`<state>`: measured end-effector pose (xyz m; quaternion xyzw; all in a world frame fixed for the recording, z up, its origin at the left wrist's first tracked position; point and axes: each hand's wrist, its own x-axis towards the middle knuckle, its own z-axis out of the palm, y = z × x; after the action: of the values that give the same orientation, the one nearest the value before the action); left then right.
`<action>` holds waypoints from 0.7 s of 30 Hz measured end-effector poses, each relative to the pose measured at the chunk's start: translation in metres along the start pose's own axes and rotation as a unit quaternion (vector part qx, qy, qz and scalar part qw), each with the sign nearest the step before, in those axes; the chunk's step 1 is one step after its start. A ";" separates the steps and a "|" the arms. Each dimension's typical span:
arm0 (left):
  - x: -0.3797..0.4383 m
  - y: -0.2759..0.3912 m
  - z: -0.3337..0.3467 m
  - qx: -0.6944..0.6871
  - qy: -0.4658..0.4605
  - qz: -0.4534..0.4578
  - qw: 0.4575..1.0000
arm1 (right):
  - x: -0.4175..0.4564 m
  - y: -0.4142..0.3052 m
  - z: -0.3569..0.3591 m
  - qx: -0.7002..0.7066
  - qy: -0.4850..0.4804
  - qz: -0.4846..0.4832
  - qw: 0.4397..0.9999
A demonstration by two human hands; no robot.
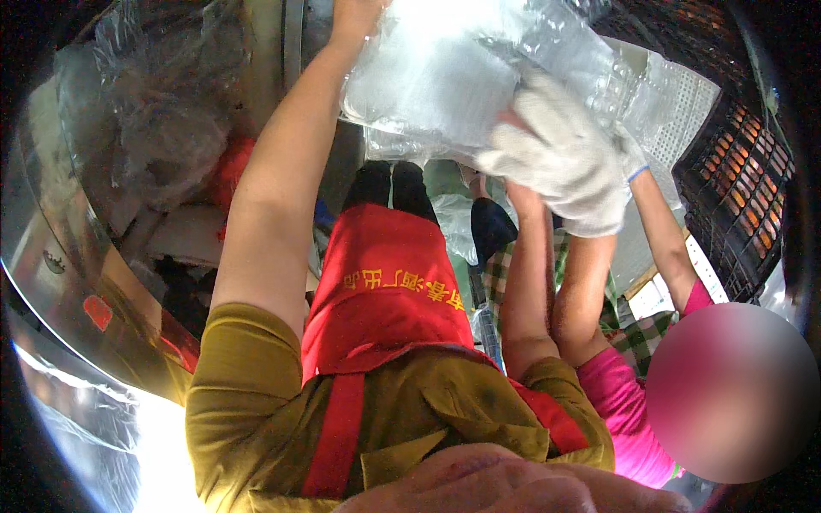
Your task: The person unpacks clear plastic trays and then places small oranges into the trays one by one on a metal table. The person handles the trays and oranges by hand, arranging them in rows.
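My left hand [360,18] is at the top edge, beside a shiny clear plastic sheet or bag [436,90]; its fingers are mostly cut off and lost in glare. My right hand [526,197] shows mainly at the wrist, under the plastic's lower right side. A co-worker's white fabric glove [558,154] covers most of it, so its fingers and grip are hidden. The co-worker's other gloved hand [630,152] touches the plastic's right side. Clear moulded plastic [401,144], perhaps containers, shows beneath the sheet.
A co-worker in a pink top [622,410] stands close on the right. Black plastic crates [737,186] with orange items visible through the mesh stand at the upper right, beside a perforated pale surface [689,102]. A curved metal edge [70,256] and crumpled clear plastic [167,134] are on the left.
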<state>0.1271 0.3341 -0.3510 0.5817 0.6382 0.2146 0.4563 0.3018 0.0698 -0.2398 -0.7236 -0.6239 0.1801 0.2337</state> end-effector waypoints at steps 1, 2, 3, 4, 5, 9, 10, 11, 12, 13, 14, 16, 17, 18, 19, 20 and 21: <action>-0.003 0.004 0.002 0.005 0.008 0.019 1.000 | -0.001 0.000 -0.001 0.018 0.041 0.044 0.998; -0.004 0.006 0.004 0.010 0.015 0.039 0.999 | -0.002 -0.007 -0.009 0.059 0.036 0.083 0.994; -0.004 0.003 0.007 0.027 0.022 0.054 0.998 | -0.002 -0.021 -0.020 0.101 0.030 0.121 0.987; -0.004 -0.003 0.009 0.041 0.030 0.067 0.996 | -0.004 -0.026 -0.022 0.056 0.062 0.074 0.994; -0.004 -0.010 0.011 0.055 0.039 0.080 0.994 | -0.010 -0.032 -0.025 0.083 0.071 0.118 0.987; -0.018 -0.007 0.003 0.003 0.061 0.044 0.997 | -0.021 -0.060 -0.033 0.221 0.153 0.297 0.916; -0.023 -0.005 0.000 -0.011 0.054 0.032 0.998 | -0.019 -0.060 -0.034 0.209 0.137 0.287 0.925; -0.027 -0.003 -0.002 -0.025 0.049 0.020 0.998 | -0.016 -0.060 -0.034 0.197 0.120 0.276 0.933; -0.029 -0.001 -0.003 -0.020 0.044 0.022 0.999 | -0.010 -0.066 -0.034 0.223 0.116 0.270 0.930; -0.032 0.000 -0.003 -0.015 0.041 0.023 0.999 | 0.001 -0.078 -0.034 0.249 0.110 0.263 0.926; -0.034 0.001 -0.003 -0.009 0.039 0.024 0.999 | 0.012 -0.088 -0.033 0.276 0.103 0.254 0.921; -0.045 0.006 -0.004 0.002 0.059 0.020 0.998 | 0.036 -0.094 -0.022 0.305 0.086 0.250 0.915; -0.047 0.009 -0.003 0.007 0.065 0.021 0.998 | 0.049 -0.096 -0.016 0.319 0.080 0.250 0.911; -0.047 0.001 0.003 0.022 0.111 0.048 0.992 | 0.063 -0.101 -0.009 0.381 0.086 0.269 0.880; -0.048 -0.011 0.010 0.038 0.157 0.076 0.984 | 0.075 -0.108 -0.001 0.443 0.093 0.286 0.844; -0.047 -0.022 0.016 0.053 0.202 0.104 0.972 | 0.088 -0.114 0.001 0.521 0.093 0.313 0.789; -0.048 -0.021 0.015 0.047 0.170 0.072 0.982 | 0.091 -0.113 0.009 0.567 0.100 0.325 0.750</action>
<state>0.1235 0.2801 -0.3590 0.6016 0.6724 0.3124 0.2973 0.2184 0.1736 -0.1809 -0.6315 -0.1071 0.4921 0.5896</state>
